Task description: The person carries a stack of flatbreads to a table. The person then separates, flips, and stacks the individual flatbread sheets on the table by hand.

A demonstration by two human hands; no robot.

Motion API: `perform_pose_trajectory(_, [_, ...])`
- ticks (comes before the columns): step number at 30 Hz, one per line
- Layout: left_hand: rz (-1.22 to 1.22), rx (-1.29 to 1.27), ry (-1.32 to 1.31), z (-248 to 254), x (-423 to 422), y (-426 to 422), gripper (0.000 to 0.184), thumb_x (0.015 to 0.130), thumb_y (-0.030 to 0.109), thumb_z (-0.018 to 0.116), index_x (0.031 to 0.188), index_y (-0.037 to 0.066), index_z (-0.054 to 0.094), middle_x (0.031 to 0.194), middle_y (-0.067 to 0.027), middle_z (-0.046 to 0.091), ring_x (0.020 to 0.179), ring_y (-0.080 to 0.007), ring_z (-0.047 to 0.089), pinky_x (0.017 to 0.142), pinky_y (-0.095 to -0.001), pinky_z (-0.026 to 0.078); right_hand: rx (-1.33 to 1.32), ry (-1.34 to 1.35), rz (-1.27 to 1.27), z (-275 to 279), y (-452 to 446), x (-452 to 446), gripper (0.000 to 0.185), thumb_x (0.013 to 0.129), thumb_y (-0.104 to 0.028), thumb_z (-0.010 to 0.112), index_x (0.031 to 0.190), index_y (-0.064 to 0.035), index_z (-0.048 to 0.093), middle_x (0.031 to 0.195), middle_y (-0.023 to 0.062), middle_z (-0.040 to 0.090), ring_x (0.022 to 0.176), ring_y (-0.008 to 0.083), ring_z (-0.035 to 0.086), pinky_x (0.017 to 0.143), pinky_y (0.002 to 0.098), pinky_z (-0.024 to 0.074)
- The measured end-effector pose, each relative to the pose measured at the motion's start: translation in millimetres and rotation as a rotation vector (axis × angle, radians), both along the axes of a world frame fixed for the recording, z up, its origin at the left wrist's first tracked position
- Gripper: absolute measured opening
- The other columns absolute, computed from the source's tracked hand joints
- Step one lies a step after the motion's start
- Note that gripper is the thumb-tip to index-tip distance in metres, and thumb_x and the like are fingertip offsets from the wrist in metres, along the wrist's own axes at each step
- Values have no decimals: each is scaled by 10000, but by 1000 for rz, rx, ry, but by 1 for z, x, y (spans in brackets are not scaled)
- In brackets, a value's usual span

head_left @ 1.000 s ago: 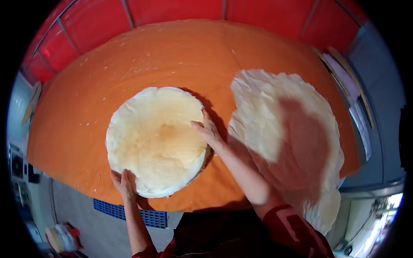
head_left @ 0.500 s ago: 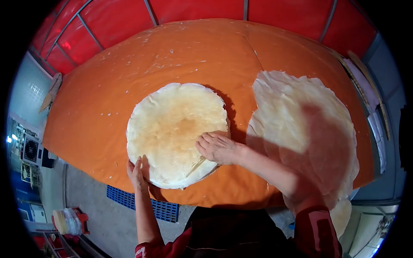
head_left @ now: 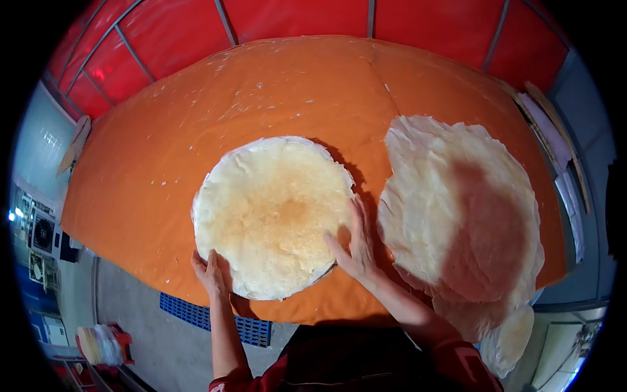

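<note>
A round stack of thin pale flatbread sheets (head_left: 274, 215), browned at its centre, lies on the orange cloth (head_left: 144, 157). My left hand (head_left: 212, 276) touches the stack's lower left edge, thumb and fingers apart. At the lower right edge is my right hand (head_left: 356, 245), its fingers spread, the thumb over the top sheet and the other fingers along the rim. Neither hand has anything lifted. To the right lies a larger, uneven spread of thin sheets (head_left: 424, 189), partly in shadow, hanging over the table's near edge.
Red sheeting (head_left: 300, 19) on a metal frame stands behind the table. A blue plastic grate (head_left: 186, 311) is on the floor below the near edge. Bundled sheets lie on a red stool (head_left: 123, 340) at the lower left. Boards (head_left: 555, 134) lean at the far right.
My right hand has opened and moved from on top of the stack out to its right edge. My left hand stays at the lower left edge. The view has shifted slightly.
</note>
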State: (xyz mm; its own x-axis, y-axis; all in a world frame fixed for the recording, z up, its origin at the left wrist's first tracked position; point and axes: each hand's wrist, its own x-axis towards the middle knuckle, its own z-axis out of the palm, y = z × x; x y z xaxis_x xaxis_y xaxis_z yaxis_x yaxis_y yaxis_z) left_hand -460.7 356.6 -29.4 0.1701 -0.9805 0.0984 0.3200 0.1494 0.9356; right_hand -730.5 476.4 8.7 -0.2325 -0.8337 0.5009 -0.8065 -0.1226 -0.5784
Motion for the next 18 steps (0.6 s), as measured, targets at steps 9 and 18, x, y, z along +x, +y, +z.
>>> perform_pose_trajectory(9, [154,-55,-521,-34,23,-25,323,746,55,541,1022,-51,410,888,-83,500,775,-120,452,660,-230,383,53,-372,-293,-23,-27,19,757,662,-161,572,1251,-11,121,1241,240,212,1137,381,208,937,454,171])
perform_pose_trajectory(18, [255,-201,-696,39,52,-45,433,750,128,575,1109,-42,402,1107,-125,439,908,-193,480,776,-286,401,143,168,-444,18,142,-134,723,664,-284,612,1226,-13,246,1233,212,264,1123,356,276,907,432,244])
